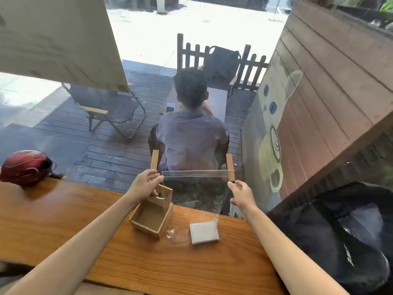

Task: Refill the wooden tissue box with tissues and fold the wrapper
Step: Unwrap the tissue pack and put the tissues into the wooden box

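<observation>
You hold the clear wrapper (196, 173) stretched taut between both hands above the far edge of the desk (63, 211), your left hand (144, 184) pinching its left end and your right hand (241, 193) pinching its right end. The wooden tissue box (151, 218) sits open and looks empty below your left hand, its lid tilted up at the back. The white stack of tissues (204, 232) lies on the desk just beside the box. The refill seems not yet done; the wrapper is unfolded.
</observation>
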